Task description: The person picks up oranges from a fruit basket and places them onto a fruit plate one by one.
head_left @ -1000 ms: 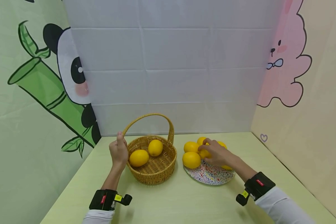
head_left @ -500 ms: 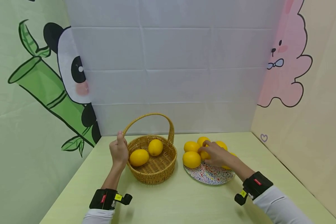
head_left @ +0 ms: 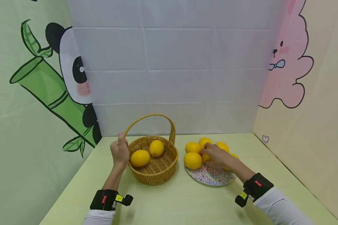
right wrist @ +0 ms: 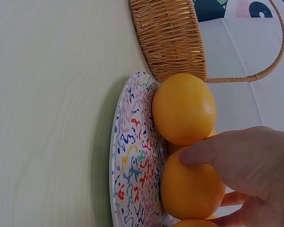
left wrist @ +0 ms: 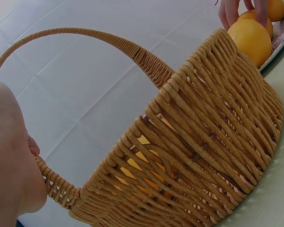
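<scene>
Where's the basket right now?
In the head view, the basket is left of the plate, its handle in the grip of the left hand.

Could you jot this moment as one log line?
left hand: grips basket handle | right hand: grips fruit at plate, lift unclear | basket: two fruits | plate: several fruits

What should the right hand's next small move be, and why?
Probably lift the held lemon clear of its neighbours: the right hand's thumb and fingers pinch it among other lemons on the patterned plate, while the left hand grips the handle of the basket, which holds two lemons with room to spare.
</scene>
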A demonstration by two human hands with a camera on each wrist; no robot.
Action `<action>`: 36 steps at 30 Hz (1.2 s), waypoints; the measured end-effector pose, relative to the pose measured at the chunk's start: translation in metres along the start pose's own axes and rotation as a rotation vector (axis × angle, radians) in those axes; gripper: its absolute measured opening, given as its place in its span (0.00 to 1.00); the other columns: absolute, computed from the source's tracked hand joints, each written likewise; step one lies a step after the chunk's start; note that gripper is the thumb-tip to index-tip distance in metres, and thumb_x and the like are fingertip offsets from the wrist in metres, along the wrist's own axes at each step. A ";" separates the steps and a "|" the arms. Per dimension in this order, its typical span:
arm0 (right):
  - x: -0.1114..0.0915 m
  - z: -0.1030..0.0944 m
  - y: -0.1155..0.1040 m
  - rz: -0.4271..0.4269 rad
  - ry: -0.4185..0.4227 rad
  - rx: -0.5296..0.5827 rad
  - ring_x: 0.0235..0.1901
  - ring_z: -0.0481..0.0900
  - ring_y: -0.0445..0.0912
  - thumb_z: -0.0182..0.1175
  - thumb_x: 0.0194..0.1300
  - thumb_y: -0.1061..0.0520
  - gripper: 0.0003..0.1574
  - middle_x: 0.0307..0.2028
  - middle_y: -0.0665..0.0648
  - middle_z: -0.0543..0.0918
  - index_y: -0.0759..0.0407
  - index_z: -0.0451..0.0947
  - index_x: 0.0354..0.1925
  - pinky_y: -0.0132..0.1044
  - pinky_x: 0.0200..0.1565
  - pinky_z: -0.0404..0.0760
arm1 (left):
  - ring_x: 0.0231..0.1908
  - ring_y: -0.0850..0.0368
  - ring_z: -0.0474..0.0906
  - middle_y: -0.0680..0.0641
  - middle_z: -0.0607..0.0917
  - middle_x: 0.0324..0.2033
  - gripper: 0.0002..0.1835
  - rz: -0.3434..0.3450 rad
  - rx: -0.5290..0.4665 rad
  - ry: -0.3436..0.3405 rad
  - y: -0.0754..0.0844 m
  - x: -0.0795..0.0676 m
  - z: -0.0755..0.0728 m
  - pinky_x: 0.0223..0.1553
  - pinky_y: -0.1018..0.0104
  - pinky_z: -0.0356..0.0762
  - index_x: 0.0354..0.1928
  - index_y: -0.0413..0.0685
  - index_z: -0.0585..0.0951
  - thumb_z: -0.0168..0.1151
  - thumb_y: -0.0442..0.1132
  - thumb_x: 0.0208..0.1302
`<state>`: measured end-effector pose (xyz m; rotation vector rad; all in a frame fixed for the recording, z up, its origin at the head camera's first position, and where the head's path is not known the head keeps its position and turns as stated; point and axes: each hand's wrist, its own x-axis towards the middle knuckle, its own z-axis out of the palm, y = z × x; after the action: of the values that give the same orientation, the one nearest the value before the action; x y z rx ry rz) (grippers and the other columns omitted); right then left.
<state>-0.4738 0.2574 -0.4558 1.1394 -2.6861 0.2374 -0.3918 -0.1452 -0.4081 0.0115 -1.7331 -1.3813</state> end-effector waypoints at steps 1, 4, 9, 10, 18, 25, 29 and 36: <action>0.000 0.000 0.000 -0.001 0.000 -0.003 0.43 0.75 0.53 0.73 0.59 0.59 0.30 0.56 0.63 0.77 0.56 0.83 0.61 0.48 0.45 0.79 | 0.09 0.70 0.51 0.60 0.59 0.08 0.35 -0.001 0.001 0.000 0.000 0.000 0.000 0.15 0.73 0.47 0.10 0.50 0.64 0.43 0.49 0.83; 0.000 -0.001 -0.002 0.004 -0.004 -0.005 0.44 0.75 0.54 0.73 0.60 0.59 0.30 0.56 0.64 0.77 0.57 0.82 0.62 0.49 0.45 0.80 | 0.09 0.70 0.51 0.60 0.59 0.08 0.35 -0.001 0.003 -0.004 0.000 0.000 0.000 0.15 0.73 0.47 0.10 0.50 0.64 0.43 0.50 0.83; -0.001 0.000 -0.002 0.033 -0.014 0.013 0.46 0.76 0.55 0.73 0.62 0.57 0.31 0.58 0.64 0.77 0.56 0.81 0.63 0.51 0.47 0.81 | 0.09 0.70 0.51 0.60 0.59 0.08 0.35 -0.001 0.001 -0.008 0.000 0.000 0.000 0.15 0.73 0.46 0.10 0.50 0.64 0.43 0.50 0.83; -0.001 -0.001 -0.001 0.037 -0.014 0.016 0.47 0.76 0.55 0.72 0.63 0.56 0.30 0.58 0.64 0.77 0.55 0.81 0.63 0.51 0.48 0.81 | 0.08 0.70 0.52 0.60 0.59 0.08 0.35 0.000 0.001 -0.007 0.000 0.000 0.000 0.15 0.73 0.46 0.10 0.50 0.64 0.43 0.50 0.83; -0.003 -0.006 -0.001 0.029 -0.005 0.022 0.49 0.78 0.57 0.69 0.66 0.54 0.28 0.59 0.65 0.77 0.57 0.81 0.63 0.54 0.49 0.81 | 0.08 0.70 0.53 0.63 0.60 0.07 0.35 -0.005 -0.006 0.015 0.003 -0.002 0.001 0.14 0.73 0.47 0.10 0.51 0.64 0.44 0.51 0.83; -0.006 -0.011 0.001 0.058 0.009 0.004 0.51 0.78 0.57 0.67 0.69 0.50 0.26 0.60 0.64 0.77 0.55 0.81 0.63 0.54 0.50 0.82 | 0.08 0.71 0.51 0.61 0.59 0.07 0.35 -0.005 0.003 0.006 0.001 -0.001 0.000 0.14 0.73 0.47 0.10 0.48 0.64 0.44 0.49 0.83; -0.007 -0.014 0.002 0.084 0.042 -0.005 0.53 0.78 0.57 0.64 0.72 0.46 0.29 0.61 0.63 0.77 0.56 0.78 0.65 0.56 0.49 0.83 | 0.09 0.71 0.51 0.61 0.59 0.08 0.35 -0.009 0.001 0.003 0.000 0.000 0.001 0.15 0.73 0.47 0.10 0.48 0.64 0.43 0.49 0.83; -0.008 -0.021 0.003 0.127 0.098 0.022 0.59 0.74 0.59 0.58 0.74 0.38 0.37 0.65 0.64 0.74 0.57 0.73 0.71 0.60 0.55 0.78 | 0.08 0.71 0.51 0.61 0.59 0.07 0.35 -0.006 -0.004 -0.001 0.001 0.000 0.001 0.14 0.74 0.47 0.10 0.48 0.64 0.43 0.49 0.83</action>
<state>-0.4677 0.2691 -0.4378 0.9379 -2.6775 0.3346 -0.3916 -0.1445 -0.4077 0.0136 -1.7317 -1.3894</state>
